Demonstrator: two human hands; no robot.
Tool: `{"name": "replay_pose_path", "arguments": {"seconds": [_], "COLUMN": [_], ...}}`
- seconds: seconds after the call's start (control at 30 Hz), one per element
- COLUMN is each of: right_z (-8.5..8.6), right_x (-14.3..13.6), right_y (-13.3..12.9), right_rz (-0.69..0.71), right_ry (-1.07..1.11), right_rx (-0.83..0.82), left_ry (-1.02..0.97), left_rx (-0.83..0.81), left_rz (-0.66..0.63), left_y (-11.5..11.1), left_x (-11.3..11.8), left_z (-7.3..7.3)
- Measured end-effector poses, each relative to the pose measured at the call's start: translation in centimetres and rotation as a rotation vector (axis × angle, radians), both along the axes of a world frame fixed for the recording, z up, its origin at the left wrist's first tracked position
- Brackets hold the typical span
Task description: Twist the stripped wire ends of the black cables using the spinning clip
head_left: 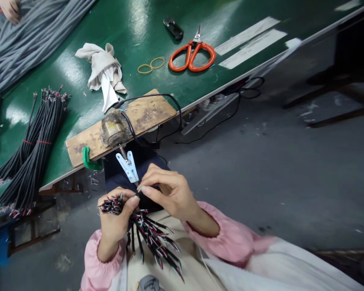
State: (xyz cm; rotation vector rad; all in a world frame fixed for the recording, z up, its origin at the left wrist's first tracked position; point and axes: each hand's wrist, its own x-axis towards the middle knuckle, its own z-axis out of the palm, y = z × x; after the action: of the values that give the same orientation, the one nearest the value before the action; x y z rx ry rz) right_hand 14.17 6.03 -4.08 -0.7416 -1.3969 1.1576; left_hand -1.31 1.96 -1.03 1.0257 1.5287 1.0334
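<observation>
My left hand is closed around a bundle of thin black cables, whose red, white and black wire ends fan out below it. More wire ends poke out on the hand's left side. With thumb and finger together, my right hand pinches the end of one cable beside my left thumb. Just above the fingertips hangs a light blue clothes peg, fixed to the shaft of a small motor. Whether the pinched wire touches the peg's tip, I cannot tell.
The motor sits on a wooden board, held by a green clamp at the table edge. On the green table lie cable bundles, a cloth, rubber bands, orange-handled scissors and black nippers. Another person's hand is at upper left.
</observation>
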Motion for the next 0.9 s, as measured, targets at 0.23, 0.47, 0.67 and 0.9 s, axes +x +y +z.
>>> {"name": "replay_pose_path", "arguments": {"seconds": [0.23, 0.47, 0.67, 0.9], "right_z": [-0.3, -0.6, -1.1, -1.0], "right_x": [0.4, -1.2, -1.5, -1.4], "right_y": [0.7, 0.2, 0.0, 0.4], "right_rz": [0.030, 0.064, 0.071, 0.013], "right_ry": [0.025, 0.161, 0.225, 0.237], "right_rx": [0.098, -0.089, -0.188, -0.068], "left_ry": [-0.004, 0.041, 0.026, -0.049], "left_rx": [0.004, 0.025, 0.026, 0.018], "left_rz": [-0.058, -0.078, -0.040, -0.036], "left_y": [-0.4, 0.1, 0.1, 0.0], "left_x": [-0.2, -0.1, -0.2, 0.0], "left_z": [0.1, 0.2, 0.1, 0.3]}}
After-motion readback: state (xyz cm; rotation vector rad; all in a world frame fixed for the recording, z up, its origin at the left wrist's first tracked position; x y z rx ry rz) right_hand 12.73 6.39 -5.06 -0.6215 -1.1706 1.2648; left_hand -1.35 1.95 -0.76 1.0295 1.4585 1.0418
